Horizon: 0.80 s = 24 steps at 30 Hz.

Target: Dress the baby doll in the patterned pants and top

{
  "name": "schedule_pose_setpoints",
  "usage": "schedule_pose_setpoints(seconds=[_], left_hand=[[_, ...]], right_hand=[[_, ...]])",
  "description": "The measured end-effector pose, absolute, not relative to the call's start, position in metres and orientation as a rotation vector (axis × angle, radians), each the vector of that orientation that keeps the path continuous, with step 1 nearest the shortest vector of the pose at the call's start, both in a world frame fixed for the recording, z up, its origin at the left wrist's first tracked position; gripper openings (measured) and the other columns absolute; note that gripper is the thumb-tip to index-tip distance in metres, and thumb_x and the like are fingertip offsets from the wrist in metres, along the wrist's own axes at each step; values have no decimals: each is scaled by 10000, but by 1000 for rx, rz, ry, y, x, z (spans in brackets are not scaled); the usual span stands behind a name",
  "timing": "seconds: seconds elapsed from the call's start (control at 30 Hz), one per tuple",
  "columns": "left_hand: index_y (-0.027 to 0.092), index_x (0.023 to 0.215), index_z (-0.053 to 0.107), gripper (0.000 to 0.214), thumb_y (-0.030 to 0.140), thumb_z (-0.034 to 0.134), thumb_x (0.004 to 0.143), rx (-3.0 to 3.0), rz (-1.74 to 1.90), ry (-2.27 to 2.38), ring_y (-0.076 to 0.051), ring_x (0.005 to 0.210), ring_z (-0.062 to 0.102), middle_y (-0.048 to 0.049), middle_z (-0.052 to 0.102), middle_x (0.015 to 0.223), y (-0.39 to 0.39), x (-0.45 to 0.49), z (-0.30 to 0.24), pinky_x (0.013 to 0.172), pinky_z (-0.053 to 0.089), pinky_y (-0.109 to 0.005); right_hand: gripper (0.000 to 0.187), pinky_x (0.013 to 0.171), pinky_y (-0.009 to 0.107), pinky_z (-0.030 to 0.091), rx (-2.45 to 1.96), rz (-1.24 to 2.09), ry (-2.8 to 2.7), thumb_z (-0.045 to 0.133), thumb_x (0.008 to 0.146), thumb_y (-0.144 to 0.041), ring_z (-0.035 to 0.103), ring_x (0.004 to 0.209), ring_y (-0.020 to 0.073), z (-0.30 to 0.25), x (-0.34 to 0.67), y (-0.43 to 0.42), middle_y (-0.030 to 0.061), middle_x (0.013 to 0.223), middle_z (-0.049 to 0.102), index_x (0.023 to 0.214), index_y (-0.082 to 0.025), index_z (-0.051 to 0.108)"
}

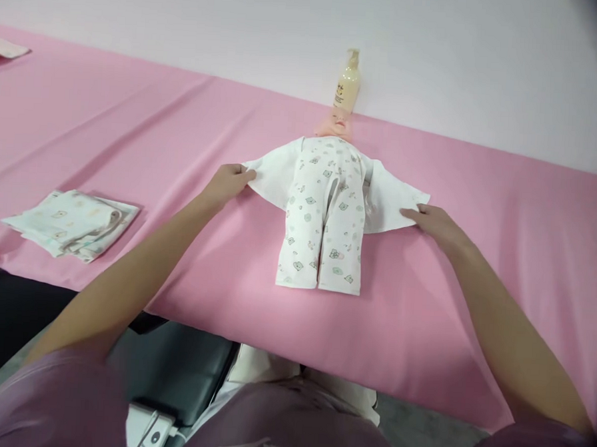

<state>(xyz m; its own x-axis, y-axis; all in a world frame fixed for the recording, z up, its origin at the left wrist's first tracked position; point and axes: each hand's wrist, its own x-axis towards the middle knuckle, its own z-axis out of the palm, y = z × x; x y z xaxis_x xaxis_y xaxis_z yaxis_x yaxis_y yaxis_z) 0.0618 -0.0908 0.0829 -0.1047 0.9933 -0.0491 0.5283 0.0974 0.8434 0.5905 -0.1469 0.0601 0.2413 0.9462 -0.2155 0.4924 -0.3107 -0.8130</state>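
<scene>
A baby doll (337, 124) lies on its back on the pink table (182, 144), head toward the wall, wearing white printed trousers (324, 225). Under it a white garment (386, 200) is spread out with both sleeves stretched sideways. My left hand (226, 183) pinches the tip of the left sleeve, fingers closed on the cloth. On the other side my right hand (434, 224) rests on the end of the right sleeve, gripping its edge.
A cream pump bottle (348, 83) stands by the wall just behind the doll's head. A stack of folded printed cloths (72, 224) lies at the table's left front. A dark chair seat (181, 367) sits under the table edge.
</scene>
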Motion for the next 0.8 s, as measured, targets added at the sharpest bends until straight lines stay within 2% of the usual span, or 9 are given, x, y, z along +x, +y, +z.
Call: schedule_pose_setpoints(seconds=[0.07,0.17,0.27,0.37,0.43,0.57,0.7,0.8], left_hand=[[222,868,580,251,346,734,1023,1401,1065,1538,-240,873,712,-86,736,941,-84,78,94,823,601,-410],[227,926,537,179,260,643,1066,1451,1174,1384,-240,911,721,-71,682,937,-76,133,110,826,625,-404],[227,964,523,181,145,678,1005,1858,1117,1278,-228,896,699,-36,623,915,-81,193,119,818,588,-391],[228,965,520,279,36,711,899,2181,898,1080,-211,820,661,-14,634,867,-99,217,115,757,526,-368],[233,949,497,317,11,712,876,2247,894,984,-197,774,625,-5,625,845,-109,209,108,722,490,-355],[235,1011,536,311,148,828,948,2286,1217,916,-198,839,611,-16,642,946,-115,170,86,795,535,-362],[245,1166,590,360,372,892,1017,2184,1375,1000,-199,932,651,-49,678,1137,-110,147,62,819,593,-348],[246,1270,616,423,545,849,1082,2175,1343,992,-212,1012,693,-90,692,1264,-113,137,47,839,636,-351]], right_hand=[[287,915,554,702,-1720,1082,-1199,891,800,-435,786,1101,391,73,583,-136,127,1055,810,963,-274,717],[354,934,537,724,-1413,1087,-1231,872,833,-432,780,1149,367,94,542,-116,108,1152,808,1110,-275,716],[409,874,492,700,-1248,1000,-1514,873,887,-488,754,1044,308,107,480,-108,54,1100,775,1169,-284,658],[426,801,442,628,-1242,850,-1876,889,907,-421,685,891,258,108,438,-122,34,1020,752,1194,-298,598],[440,760,415,580,-1235,809,-2006,881,933,-394,636,813,235,106,431,-139,17,967,726,1254,-306,592],[434,755,378,531,-1123,828,-2087,882,1001,-445,584,777,206,107,442,-168,-14,889,654,1342,-312,648],[317,773,380,515,-1100,779,-2052,841,1072,-544,588,785,201,119,442,-168,5,905,675,1251,-309,725],[293,789,387,529,-1145,619,-1977,778,1110,-566,592,787,207,131,429,-142,28,920,692,1172,-284,727]])
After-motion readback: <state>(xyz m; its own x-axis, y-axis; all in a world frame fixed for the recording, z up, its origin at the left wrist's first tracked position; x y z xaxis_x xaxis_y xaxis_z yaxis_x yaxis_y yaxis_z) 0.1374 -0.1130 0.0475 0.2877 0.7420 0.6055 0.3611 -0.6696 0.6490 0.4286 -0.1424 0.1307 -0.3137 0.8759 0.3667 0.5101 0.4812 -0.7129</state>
